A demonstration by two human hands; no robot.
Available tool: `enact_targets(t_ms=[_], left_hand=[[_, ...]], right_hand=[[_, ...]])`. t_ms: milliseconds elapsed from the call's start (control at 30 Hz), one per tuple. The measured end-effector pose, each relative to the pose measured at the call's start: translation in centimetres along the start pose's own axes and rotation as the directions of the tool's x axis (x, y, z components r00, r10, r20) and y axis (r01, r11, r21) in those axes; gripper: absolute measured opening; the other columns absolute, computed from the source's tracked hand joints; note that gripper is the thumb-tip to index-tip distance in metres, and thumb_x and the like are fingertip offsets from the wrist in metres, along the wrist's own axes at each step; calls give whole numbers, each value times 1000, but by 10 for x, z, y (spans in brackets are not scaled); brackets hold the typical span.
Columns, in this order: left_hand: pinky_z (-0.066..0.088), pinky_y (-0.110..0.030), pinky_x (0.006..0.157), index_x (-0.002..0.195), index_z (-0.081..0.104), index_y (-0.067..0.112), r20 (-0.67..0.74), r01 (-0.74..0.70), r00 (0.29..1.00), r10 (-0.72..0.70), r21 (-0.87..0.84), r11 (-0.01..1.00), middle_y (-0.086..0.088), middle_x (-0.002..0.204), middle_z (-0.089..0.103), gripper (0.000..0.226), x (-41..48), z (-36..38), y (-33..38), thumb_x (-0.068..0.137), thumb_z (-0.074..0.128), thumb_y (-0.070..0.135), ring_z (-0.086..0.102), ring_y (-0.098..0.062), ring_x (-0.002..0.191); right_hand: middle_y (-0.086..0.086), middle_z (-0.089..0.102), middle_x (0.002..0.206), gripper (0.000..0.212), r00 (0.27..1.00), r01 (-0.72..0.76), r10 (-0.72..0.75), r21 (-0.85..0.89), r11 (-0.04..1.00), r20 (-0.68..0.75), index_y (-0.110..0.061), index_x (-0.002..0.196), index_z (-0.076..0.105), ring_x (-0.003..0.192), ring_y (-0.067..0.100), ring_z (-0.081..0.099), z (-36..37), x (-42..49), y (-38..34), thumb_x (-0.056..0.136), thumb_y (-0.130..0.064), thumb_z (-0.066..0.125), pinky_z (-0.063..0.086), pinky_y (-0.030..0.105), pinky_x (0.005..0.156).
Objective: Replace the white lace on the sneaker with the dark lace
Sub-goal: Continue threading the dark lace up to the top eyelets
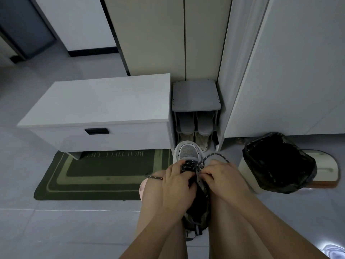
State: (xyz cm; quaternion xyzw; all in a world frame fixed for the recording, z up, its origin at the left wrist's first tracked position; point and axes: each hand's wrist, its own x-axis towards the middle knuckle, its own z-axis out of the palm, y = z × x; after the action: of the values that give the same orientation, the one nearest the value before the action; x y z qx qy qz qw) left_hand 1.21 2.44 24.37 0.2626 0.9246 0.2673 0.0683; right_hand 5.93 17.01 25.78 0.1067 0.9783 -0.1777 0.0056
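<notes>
Left hand (177, 182) gripping dark lace (190, 165), right hand (222, 178) pinching it at sneaker (187, 152)

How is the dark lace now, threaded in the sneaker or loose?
Cannot tell: the left hand and right hand cover the eyelets. The dark lace loops above the sneaker toe; one end trails leftward.

Grey-white mesh sneaker (187, 152) wedged between the knees (155, 186), toe pointing away. Speckled dark lace (189, 165) crosses its eyelets, one loop arcing right, one end trailing left.
</notes>
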Motion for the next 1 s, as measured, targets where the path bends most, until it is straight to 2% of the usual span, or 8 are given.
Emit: enact_targets(t_ms=[167,300,467,567,667,867,933,1000], left_hand=[[30,-31,103,104,71,28,0,4,1000,-4,-25,1000,9,143,40,20,2,-7,1,87,61,29,39,-18,128],[31,-27,100,96,71,23,99,63,993,-62,-12,998,12,144,38,16,10,-14,-3,87,59,28,38,-15,126],[31,-20,83,83,71,23,49,81,996,-78,-60,995,19,136,42,14,4,-26,-10,87,58,27,39,-6,120],[39,-24,89,65,64,30,-24,89,995,-96,-189,978,12,127,49,20,2,-38,-21,83,65,21,41,-5,115],[43,-21,89,61,60,31,-66,168,979,-194,-285,944,7,124,51,28,0,-58,-41,82,68,14,50,-13,115],[38,-31,83,65,66,24,-33,337,932,-361,-283,898,7,127,52,19,-20,-71,-84,83,70,18,50,-10,105],[38,-32,81,64,66,20,-36,381,912,-409,-297,876,3,131,54,20,-27,-70,-98,83,69,18,53,-16,106],[40,-35,82,66,66,19,-54,434,878,-476,-331,838,0,133,55,19,-33,-78,-113,84,69,20,55,-22,105]], right_hand=[[-10,54,88,61,997,23,-18,-78,997,70,-31,91,62,87,16,57,5,-2,1,77,-68,15,39,30,83],[-10,62,89,46,999,7,-6,-31,1000,43,-30,95,60,88,9,58,1,-6,-2,79,-68,38,36,30,87],[-7,61,76,23,999,-5,-2,-157,988,-43,-28,81,65,78,15,60,-1,-13,11,80,-50,57,38,33,77],[-10,56,65,22,989,-15,-7,-148,989,-149,-31,65,64,66,12,59,-2,-17,19,75,-48,54,42,32,73],[-10,57,78,17,988,-21,10,-71,997,-152,-29,70,67,79,14,58,-3,-17,26,77,-44,62,30,30,83],[-4,57,115,15,990,-24,25,11,1000,-136,-29,75,66,106,22,55,-10,-19,14,70,-39,76,33,37,91],[-8,49,130,15,994,-77,84,111,991,-64,-32,80,62,122,14,45,-13,-17,17,75,-44,70,26,37,103],[-13,56,119,15,994,-105,110,249,963,-5,-34,81,62,113,3,50,-15,-17,22,76,-46,69,30,36,106]])
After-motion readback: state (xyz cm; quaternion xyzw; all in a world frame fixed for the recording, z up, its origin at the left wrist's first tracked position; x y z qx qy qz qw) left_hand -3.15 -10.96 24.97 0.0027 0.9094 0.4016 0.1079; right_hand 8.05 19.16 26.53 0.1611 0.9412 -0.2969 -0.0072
